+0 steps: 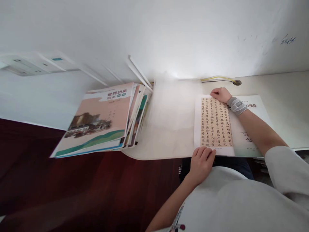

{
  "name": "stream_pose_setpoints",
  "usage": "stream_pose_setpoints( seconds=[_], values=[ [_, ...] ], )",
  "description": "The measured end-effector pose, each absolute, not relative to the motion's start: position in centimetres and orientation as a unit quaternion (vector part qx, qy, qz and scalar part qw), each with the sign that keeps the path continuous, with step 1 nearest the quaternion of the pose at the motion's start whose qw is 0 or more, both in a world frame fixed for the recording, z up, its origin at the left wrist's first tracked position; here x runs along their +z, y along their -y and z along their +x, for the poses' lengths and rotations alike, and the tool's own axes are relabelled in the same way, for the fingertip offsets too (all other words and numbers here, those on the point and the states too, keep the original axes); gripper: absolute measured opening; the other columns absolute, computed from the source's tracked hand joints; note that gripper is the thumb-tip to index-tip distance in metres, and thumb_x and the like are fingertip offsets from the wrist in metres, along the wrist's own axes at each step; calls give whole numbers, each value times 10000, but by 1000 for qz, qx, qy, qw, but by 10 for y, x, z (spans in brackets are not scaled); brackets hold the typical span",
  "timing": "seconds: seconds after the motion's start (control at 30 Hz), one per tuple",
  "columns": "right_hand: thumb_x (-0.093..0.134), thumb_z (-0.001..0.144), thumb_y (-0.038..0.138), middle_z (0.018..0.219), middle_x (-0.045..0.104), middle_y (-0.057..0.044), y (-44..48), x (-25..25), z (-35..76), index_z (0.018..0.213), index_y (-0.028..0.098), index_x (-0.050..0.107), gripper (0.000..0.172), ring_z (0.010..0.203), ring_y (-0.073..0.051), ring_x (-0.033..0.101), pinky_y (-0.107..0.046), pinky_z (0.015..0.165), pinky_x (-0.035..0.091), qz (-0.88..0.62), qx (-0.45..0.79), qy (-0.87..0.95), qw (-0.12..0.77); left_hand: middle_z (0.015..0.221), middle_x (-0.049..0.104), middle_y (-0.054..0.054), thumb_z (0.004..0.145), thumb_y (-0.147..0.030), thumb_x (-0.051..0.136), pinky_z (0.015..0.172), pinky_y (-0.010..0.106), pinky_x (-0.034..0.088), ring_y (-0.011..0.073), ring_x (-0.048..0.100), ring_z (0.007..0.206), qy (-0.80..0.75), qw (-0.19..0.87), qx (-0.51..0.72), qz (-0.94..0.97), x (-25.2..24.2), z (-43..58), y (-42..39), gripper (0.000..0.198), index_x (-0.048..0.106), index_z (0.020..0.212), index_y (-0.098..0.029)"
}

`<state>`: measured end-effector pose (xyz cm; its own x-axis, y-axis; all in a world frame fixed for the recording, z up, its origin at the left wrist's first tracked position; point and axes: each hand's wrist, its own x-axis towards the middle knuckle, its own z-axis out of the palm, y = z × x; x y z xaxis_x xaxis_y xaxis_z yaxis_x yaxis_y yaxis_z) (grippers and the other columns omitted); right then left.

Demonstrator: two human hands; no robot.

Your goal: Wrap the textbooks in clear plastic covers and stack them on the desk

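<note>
A sheet of calligraphy (216, 125), tan with columns of dark characters and a white border, lies on a white desk (169, 129). My left hand (201, 161) curls its fingers over the sheet's near corner at the desk edge. My right hand (220, 94), with a grey band on the wrist, is closed on the sheet's far edge. Under the sheet lies a white booklet (256, 109) with printed characters, partly covered by my right forearm.
A fanned stack of textbooks (101, 125) with a pink history cover on top overhangs the desk's left end. A yellow cable (217, 78) runs along the wall to a desk grommet. White boxes (29, 64) sit far left. Dark red floor (72, 187) lies below.
</note>
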<state>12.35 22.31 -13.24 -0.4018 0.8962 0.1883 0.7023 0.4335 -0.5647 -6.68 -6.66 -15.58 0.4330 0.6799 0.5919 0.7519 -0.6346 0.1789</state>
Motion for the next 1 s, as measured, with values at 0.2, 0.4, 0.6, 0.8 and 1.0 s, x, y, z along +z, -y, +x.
stream_pose_setpoints(
  seconds=[0.2,0.4,0.6,0.8,1.0],
  values=[
    [565,731,352,771,690,-59,-226,-126,136,799,127,709,276,709,-174,590,-298,707,453,-518,259,787,214,842,630,55,846,-83,515,760,293,479,157,570,822,403,34,-331,-852,-160,-67,67,211,585,1036,-141],
    [558,717,308,777,693,-50,-228,-136,130,763,165,706,211,731,-186,593,-307,716,440,-527,188,801,211,813,636,41,834,-92,544,724,307,455,162,564,785,425,59,-326,-843,-156,-76,66,162,604,973,-150],
    [529,729,310,746,683,-30,-224,-141,123,741,170,692,215,701,-168,591,-281,697,430,-469,209,827,228,781,629,25,801,-83,572,721,307,424,154,572,781,429,74,-317,-843,-153,-78,71,165,611,937,-170],
    [466,791,349,697,651,-40,-221,-140,119,688,151,664,298,643,-150,544,-282,657,403,-473,190,819,262,765,623,27,770,-82,551,734,316,423,164,573,792,448,70,-323,-831,-150,-80,70,141,612,852,-179],
    [517,769,435,618,618,-31,-223,-134,127,690,142,662,335,577,-141,508,-288,588,392,-514,246,784,246,816,633,40,759,-86,542,752,324,423,170,572,812,457,64,-339,-820,-151,-76,70,180,614,890,-187]
  ],
)
